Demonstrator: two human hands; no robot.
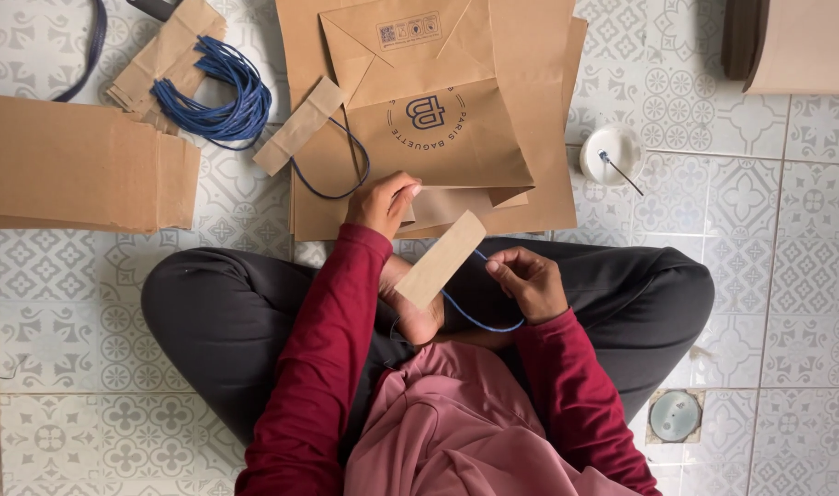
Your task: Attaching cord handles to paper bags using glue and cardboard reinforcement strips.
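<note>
I sit cross-legged on a patterned tile floor. My left hand (381, 202) rests on the open mouth of a flat brown paper bag (438, 119), fingers pinching its folded rim. My right hand (530, 280) pinches a blue cord (479, 321) that is fixed to a brown card strip (441, 260); the strip hangs tilted over my lap between both hands. Another card strip with a blue cord handle (300, 126) lies on the bag's left part.
A bundle of blue cords (219, 96) lies on card strips at the back left. A stack of folded brown paper (79, 165) sits to the left. A small white dish with a stick (611, 153) stands right of the bags. A round floor drain (674, 415) is near my right knee.
</note>
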